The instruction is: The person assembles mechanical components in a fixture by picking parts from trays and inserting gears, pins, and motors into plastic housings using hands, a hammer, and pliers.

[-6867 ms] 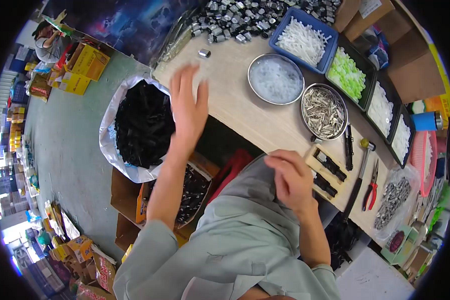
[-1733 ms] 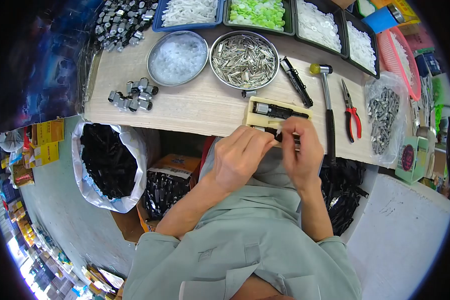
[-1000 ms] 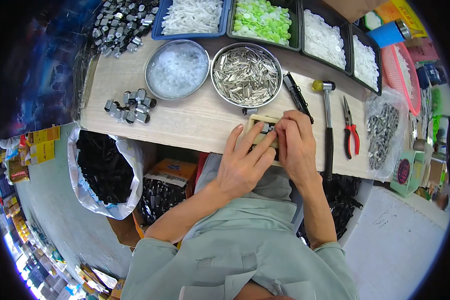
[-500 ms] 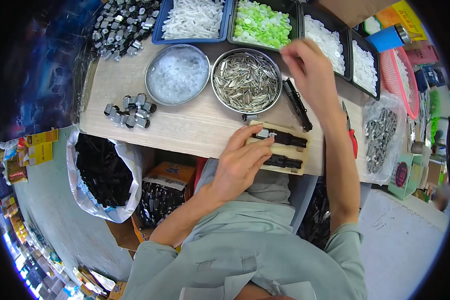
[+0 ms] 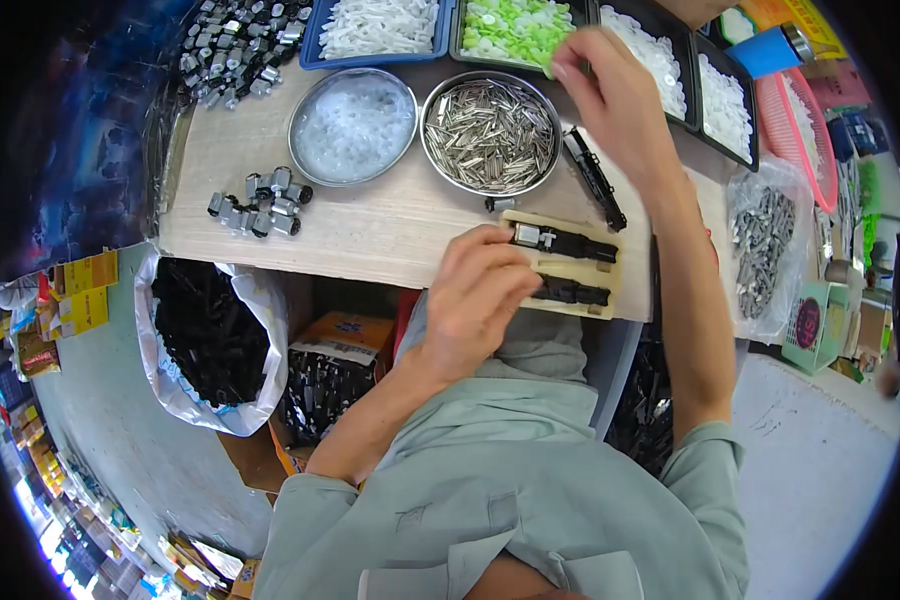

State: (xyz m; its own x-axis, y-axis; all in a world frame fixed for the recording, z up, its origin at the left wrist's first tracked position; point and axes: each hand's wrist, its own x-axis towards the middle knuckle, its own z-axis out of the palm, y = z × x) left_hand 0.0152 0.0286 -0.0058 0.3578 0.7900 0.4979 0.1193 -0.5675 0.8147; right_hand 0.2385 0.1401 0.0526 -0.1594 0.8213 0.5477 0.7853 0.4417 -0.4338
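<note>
My left hand point(image 5: 478, 295) is at the left side of a cream-coloured fixture block point(image 5: 610, 270), fingers bent and a little apart, with nothing visible in them. In the block's upper slot lies a black housing point(image 5: 582, 245) with a small silver motor point(image 5: 527, 235) at its left end. A second black housing point(image 5: 573, 291) sits in the lower slot, partly covered by my fingers. My right hand point(image 5: 620, 100) is at the near right corner of a tray of green and white plastic pieces point(image 5: 515, 35). Its fingers are pinched, with a pale green bit at their tips that I cannot make out.
A bowl of metal pins point(image 5: 490, 135) stands beside a bowl of translucent pieces point(image 5: 353, 127). Loose motors point(image 5: 260, 205) lie at left, and a black assembled part point(image 5: 595, 180) lies right of the pin bowl. White-piece trays point(image 5: 725, 105) and a bag of metal parts point(image 5: 765, 250) are at right.
My left fingers have drawn back leftward from the motor, leaving it more exposed. My right hand has moved slightly up and left at the green-piece tray's corner. The whole view has shifted slightly.
</note>
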